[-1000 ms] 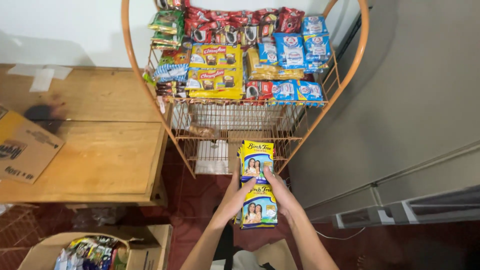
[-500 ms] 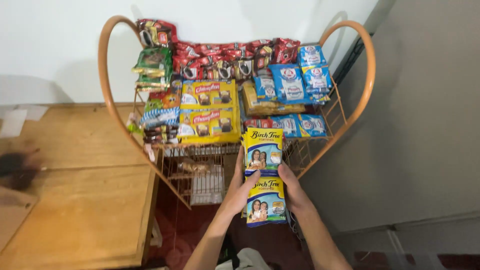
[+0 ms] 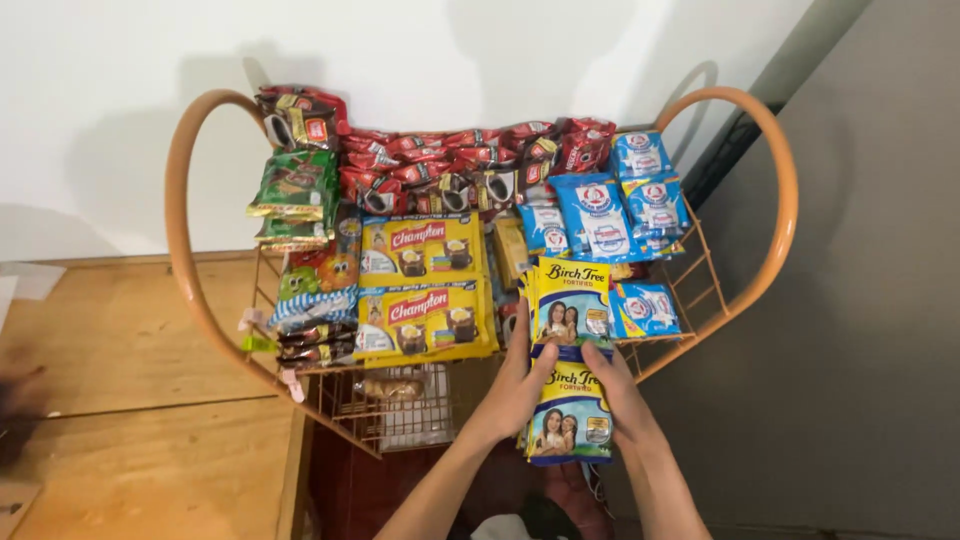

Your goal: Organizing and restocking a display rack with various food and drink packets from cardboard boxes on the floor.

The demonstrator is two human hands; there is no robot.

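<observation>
My left hand (image 3: 515, 385) and my right hand (image 3: 618, 395) both grip a strip of yellow-and-blue milk powder sachets (image 3: 571, 312) from either side. The strip hangs upright in front of a wire display rack with an orange tube frame (image 3: 180, 215). The strip's top sachet overlaps the rack's right middle part, just left of blue sachets (image 3: 645, 308). Yellow sachet packs (image 3: 422, 318) hang to the left of my left hand.
The rack holds red sachets (image 3: 440, 170) along the top, green packs (image 3: 295, 190) at the left and blue-and-white sachets (image 3: 605, 215) at the right. A wooden table (image 3: 130, 400) stands to the left. A grey wall panel (image 3: 870, 330) lies to the right.
The strip and both hands have risen toward the rack's upper shelves. The view has tilted up, so the cardboard boxes and the floor have dropped out of sight.
</observation>
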